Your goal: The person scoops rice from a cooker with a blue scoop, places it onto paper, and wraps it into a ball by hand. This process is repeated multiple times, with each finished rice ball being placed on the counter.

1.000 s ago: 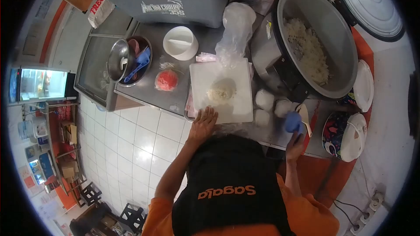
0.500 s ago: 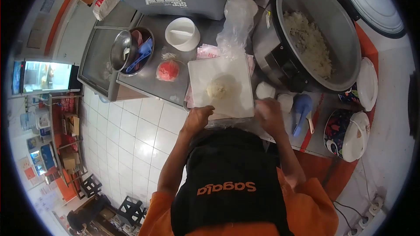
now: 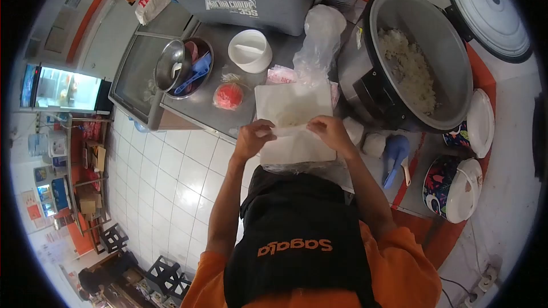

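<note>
A stack of white paper sheets (image 3: 298, 151) lies on the counter in front of me. The top sheet's near edge is lifted and folded over a small pale mound of food (image 3: 292, 118), which is partly covered. My left hand (image 3: 254, 138) pinches the left end of that edge, and my right hand (image 3: 331, 133) pinches the right end. Beyond the sheets are a crumpled clear plastic bag (image 3: 321, 40) and a bagged red item (image 3: 228, 96). Two white rounded items (image 3: 374, 144) sit right of my right hand.
A large rice cooker (image 3: 365, 80) stands open at the right, near a blue scoop (image 3: 396, 157) and lidded patterned pots (image 3: 451, 188). A grey cooler (image 3: 245, 0), white container (image 3: 250, 51) and metal bowls (image 3: 171, 65) are beyond. A person (image 3: 103, 279) is at the lower left.
Both hands have moved inward and away from my body, raising the sheet's near edge over the food. The whole view has shifted slightly.
</note>
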The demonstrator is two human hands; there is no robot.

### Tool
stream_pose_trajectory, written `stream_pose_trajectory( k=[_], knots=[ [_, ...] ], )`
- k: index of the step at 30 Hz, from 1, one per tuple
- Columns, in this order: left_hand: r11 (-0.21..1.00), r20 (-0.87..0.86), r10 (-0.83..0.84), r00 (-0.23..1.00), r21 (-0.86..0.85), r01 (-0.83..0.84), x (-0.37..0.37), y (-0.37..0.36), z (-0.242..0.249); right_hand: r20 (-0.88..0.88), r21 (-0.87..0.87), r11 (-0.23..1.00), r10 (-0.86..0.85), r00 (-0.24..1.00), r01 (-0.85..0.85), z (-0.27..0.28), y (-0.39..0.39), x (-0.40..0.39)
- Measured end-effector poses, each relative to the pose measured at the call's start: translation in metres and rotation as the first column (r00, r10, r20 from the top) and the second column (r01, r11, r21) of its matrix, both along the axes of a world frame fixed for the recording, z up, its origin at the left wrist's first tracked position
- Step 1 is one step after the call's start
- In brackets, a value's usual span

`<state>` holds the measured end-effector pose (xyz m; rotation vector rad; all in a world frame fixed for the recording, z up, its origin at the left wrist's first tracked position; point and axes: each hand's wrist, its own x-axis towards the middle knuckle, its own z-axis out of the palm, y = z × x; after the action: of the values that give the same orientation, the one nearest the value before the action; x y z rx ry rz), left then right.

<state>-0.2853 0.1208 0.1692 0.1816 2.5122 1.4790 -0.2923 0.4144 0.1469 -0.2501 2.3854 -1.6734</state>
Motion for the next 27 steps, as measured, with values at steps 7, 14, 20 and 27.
stream_pose_trajectory(
  k=[7, 14, 20, 27],
  knots=[
    [0.904, 0.183, 0.419, 0.889, 0.011, -0.428, -0.024, -0.011, -0.06, 0.055, 0.123, 0.96, -0.259, 0.964, 0.251, -0.038, -0.005, -0.017],
    [0.886, -0.464, -0.368, 0.806, -0.439, 0.151, 0.028, 0.058, -0.049, -0.297, 0.384, 0.824, -0.318, 0.9, 0.418, 0.004, 0.001, 0.017],
    [0.88, -0.474, -0.355, 0.806, -0.46, 0.118, 0.016, 0.063, -0.042, 0.201, 0.157, 0.987, -0.066, 0.977, 0.035, -0.009, 0.043, 0.035],
    [0.919, -0.53, -0.302, 0.793, -0.383, 0.093, -0.002, 0.064, -0.04, 0.245, 0.281, 0.952, -0.197, 0.949, 0.125, -0.027, 0.012, -0.063]
  ],
)
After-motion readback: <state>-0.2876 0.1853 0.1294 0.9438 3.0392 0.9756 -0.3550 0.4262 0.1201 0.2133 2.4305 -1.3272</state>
